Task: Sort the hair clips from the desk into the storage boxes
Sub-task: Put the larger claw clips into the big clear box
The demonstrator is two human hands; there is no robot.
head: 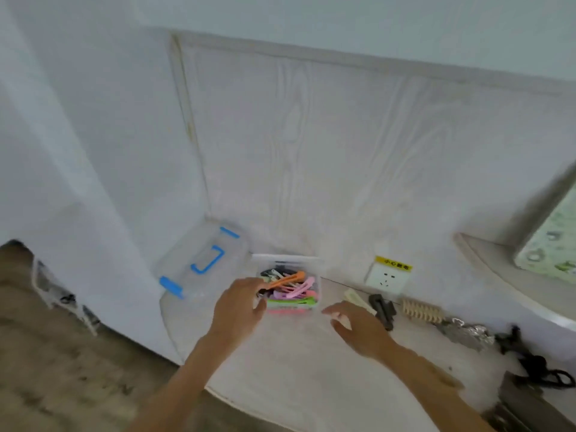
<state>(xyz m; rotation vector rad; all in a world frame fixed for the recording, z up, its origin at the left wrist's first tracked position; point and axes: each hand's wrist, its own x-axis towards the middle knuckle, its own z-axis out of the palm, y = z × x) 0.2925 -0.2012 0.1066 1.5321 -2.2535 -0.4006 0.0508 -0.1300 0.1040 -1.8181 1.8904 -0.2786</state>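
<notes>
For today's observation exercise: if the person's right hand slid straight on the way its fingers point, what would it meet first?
The right hand points left and slightly away, toward the small clear box of coloured hair clips. It would probably meet that box's near right side first, though blur makes depth uncertain.

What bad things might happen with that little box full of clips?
The small box looks heaped with clips, so some may spill if the left hand touching its side nudges it. The larger box with blue latches sits at the desk corner and might get knocked off. The picture is blurry, so this is a guess.
</notes>
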